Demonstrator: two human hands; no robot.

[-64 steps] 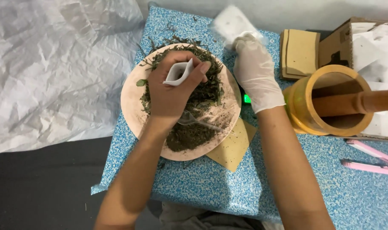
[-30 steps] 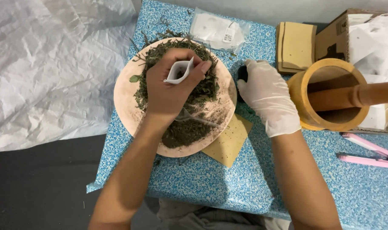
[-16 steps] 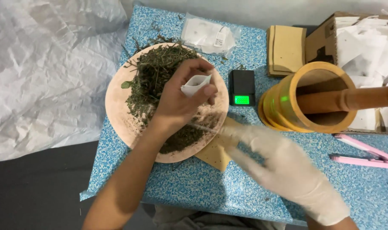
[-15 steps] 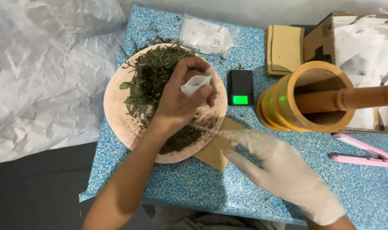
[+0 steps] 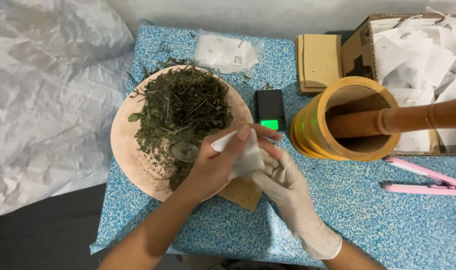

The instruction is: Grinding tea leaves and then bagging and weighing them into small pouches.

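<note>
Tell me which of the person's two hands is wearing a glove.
The right hand wears a white glove. The left hand is bare and pinches a small white paper bag over the plate of dried herbs.

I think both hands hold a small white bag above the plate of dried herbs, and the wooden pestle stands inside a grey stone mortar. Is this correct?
Not quite. The head view shows the pestle in a yellow-orange wooden mortar, not a grey stone one. The rest holds: the left hand and gloved right hand hold the small white bag above the plate of dried herbs.
</note>
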